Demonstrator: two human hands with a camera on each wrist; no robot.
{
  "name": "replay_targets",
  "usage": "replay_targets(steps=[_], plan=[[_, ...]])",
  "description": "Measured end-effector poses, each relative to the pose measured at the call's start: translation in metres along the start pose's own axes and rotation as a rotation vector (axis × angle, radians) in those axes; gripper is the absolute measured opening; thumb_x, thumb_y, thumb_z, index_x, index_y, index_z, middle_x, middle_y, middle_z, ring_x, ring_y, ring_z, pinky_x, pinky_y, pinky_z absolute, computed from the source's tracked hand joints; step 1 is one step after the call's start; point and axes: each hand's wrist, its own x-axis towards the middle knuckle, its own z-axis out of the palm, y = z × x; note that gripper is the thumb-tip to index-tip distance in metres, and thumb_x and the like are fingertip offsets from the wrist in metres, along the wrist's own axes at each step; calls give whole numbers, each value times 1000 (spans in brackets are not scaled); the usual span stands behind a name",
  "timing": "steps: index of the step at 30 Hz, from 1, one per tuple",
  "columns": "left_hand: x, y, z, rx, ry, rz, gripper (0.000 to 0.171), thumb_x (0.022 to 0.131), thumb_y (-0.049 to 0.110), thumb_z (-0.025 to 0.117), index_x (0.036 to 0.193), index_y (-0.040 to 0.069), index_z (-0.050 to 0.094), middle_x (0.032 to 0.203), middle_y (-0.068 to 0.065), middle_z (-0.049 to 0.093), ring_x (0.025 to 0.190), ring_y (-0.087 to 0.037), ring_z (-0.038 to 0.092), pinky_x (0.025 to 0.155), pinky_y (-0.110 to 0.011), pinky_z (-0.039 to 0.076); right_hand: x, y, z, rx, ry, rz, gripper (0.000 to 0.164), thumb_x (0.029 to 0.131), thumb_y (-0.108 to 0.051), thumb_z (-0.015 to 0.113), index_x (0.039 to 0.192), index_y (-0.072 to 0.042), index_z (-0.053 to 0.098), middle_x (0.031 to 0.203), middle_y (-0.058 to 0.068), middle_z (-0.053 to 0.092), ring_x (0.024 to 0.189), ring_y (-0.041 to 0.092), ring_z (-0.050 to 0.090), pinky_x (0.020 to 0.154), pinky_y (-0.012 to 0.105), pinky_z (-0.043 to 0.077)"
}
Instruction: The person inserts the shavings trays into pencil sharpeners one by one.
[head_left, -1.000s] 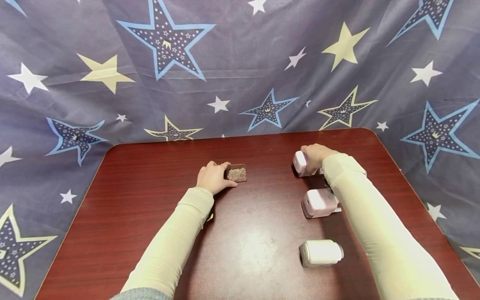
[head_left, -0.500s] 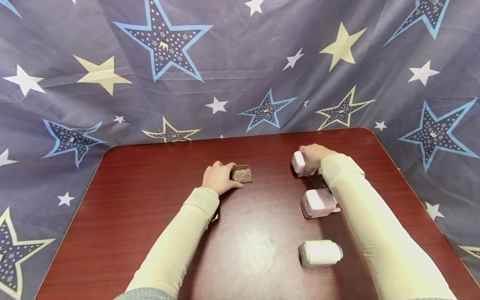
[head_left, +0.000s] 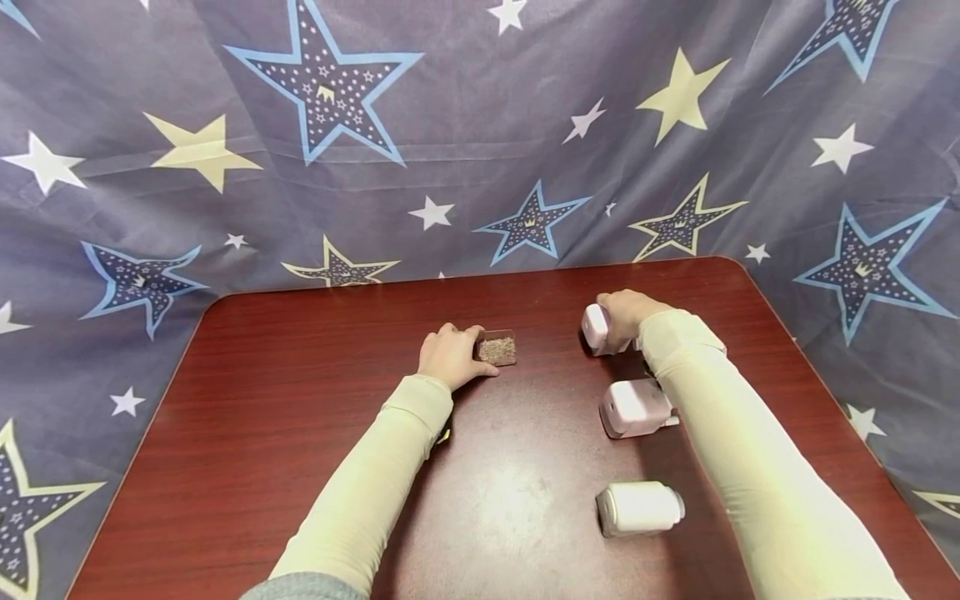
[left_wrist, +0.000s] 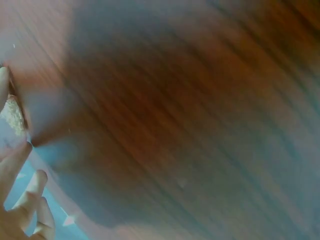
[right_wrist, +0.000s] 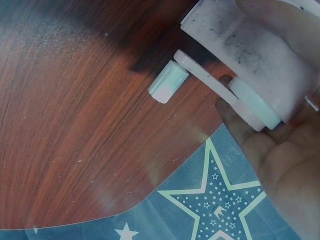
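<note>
In the head view my left hand (head_left: 452,357) pinches a small clear tray (head_left: 497,348) with pale shavings in it, on or just above the middle of the table. At the left edge of the left wrist view, the shavings (left_wrist: 14,114) show between the fingers. My right hand (head_left: 630,318) grips a pink hand-crank pencil sharpener (head_left: 596,327) near the far right of the table. The right wrist view shows its crank arm (right_wrist: 207,80) and whitish knob (right_wrist: 168,82) sticking out past the fingers. My palm covers part of its body.
A second pink crank sharpener (head_left: 637,407) lies nearer, partly beside the right sleeve. Closer still lies a white one of similar shape (head_left: 641,507). The reddish-brown table (head_left: 300,400) ends at a star-patterned cloth (head_left: 465,125).
My left hand has moved to the right with the shavings tray, closer to the held sharpener. The right hand keeps its grip and stays in place.
</note>
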Motion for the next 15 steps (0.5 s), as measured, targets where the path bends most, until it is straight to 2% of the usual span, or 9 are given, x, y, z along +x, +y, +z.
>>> replay_targets(steps=[15], plan=[[7,16,6,-17,14,12,77,69,62,76,130,17,68,106,-4,75,107,-29,60,87,-46,46,0,0,-1,4,0,2,49,57,-18,87,92,-3,56,84,14,65,80,32,61,79,47,53]])
